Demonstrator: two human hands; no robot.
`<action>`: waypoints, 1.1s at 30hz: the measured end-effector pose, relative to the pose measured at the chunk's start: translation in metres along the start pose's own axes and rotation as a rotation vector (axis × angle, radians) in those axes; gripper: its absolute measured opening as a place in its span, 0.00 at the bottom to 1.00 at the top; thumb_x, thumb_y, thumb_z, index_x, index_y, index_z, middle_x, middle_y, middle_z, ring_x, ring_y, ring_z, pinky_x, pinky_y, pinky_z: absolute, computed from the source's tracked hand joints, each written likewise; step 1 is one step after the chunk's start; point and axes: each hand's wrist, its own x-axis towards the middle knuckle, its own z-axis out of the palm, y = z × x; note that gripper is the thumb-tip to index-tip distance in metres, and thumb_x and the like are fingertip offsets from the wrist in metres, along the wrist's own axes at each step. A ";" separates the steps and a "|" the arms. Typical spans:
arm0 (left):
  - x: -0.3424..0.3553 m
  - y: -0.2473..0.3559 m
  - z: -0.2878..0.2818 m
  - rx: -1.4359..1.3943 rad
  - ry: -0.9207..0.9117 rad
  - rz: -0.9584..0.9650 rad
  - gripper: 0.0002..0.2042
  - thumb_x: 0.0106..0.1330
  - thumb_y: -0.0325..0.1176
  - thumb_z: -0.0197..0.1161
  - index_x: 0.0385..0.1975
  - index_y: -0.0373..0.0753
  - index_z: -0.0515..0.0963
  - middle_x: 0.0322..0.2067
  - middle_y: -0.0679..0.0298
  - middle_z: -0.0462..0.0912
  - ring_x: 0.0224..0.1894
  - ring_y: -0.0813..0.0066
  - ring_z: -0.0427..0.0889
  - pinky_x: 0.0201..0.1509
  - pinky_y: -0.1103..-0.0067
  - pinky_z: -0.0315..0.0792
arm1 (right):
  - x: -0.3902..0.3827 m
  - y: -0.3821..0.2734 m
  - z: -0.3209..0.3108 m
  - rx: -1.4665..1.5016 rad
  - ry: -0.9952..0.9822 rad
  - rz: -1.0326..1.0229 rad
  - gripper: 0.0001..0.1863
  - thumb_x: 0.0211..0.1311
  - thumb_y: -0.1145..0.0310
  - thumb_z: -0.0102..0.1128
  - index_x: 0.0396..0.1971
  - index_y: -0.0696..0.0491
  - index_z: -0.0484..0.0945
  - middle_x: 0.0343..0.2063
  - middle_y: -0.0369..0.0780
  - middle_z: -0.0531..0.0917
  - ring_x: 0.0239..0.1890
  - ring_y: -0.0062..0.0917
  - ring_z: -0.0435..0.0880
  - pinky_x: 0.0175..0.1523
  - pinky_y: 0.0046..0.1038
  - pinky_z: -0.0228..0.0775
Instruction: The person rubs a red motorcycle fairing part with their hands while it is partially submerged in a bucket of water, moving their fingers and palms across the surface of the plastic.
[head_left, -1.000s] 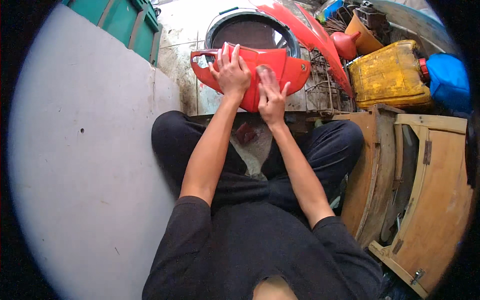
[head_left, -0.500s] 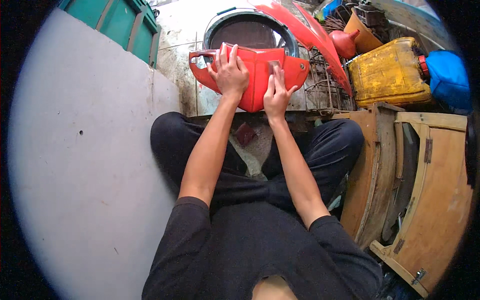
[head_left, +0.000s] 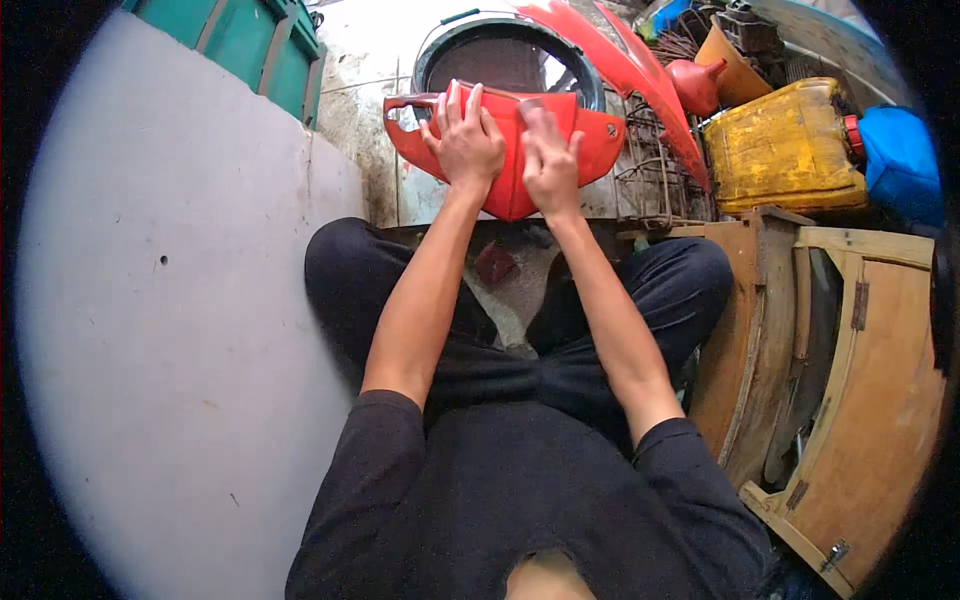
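Note:
A red plastic body panel with pointed lower end and side cut-outs rests across the front of a dark round bucket. My left hand lies open on the panel's left half, fingers spread toward its top edge. On the right half, my right hand presses a small greyish pad against the surface, its fingertips blurred over it.
Another long red panel, a red funnel, a yellow jerrycan and a blue container crowd the right side, above wooden cabinets. A pale wall bounds the left, beside green panelling.
My right hand and the pad have moved up the panel toward its top edge. The panel and my left hand have shifted slightly up and right.

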 end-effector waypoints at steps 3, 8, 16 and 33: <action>-0.004 -0.008 -0.004 0.021 -0.013 0.001 0.20 0.71 0.42 0.49 0.62 0.54 0.74 0.68 0.62 0.66 0.72 0.61 0.61 0.72 0.43 0.46 | 0.000 0.001 -0.007 -0.049 -0.083 0.020 0.22 0.74 0.63 0.45 0.63 0.49 0.74 0.67 0.43 0.70 0.71 0.35 0.65 0.75 0.58 0.31; -0.002 -0.005 -0.002 0.018 -0.001 0.004 0.20 0.71 0.42 0.49 0.62 0.54 0.74 0.69 0.62 0.66 0.72 0.61 0.61 0.71 0.43 0.47 | -0.016 0.000 -0.004 0.085 0.031 0.094 0.23 0.75 0.63 0.43 0.65 0.50 0.72 0.68 0.42 0.69 0.73 0.35 0.62 0.76 0.55 0.31; -0.002 -0.005 -0.003 0.032 -0.008 0.002 0.20 0.72 0.41 0.48 0.62 0.54 0.74 0.69 0.62 0.66 0.72 0.61 0.61 0.71 0.44 0.46 | -0.034 -0.005 -0.008 0.065 -0.038 0.005 0.22 0.73 0.65 0.46 0.65 0.50 0.73 0.66 0.43 0.71 0.72 0.34 0.64 0.77 0.51 0.35; -0.002 -0.005 -0.001 -0.009 -0.006 0.000 0.20 0.72 0.42 0.48 0.62 0.53 0.74 0.69 0.61 0.66 0.73 0.61 0.60 0.72 0.44 0.45 | -0.077 -0.028 -0.005 0.096 -0.042 -0.005 0.24 0.73 0.66 0.47 0.67 0.54 0.69 0.68 0.42 0.69 0.72 0.35 0.63 0.77 0.49 0.33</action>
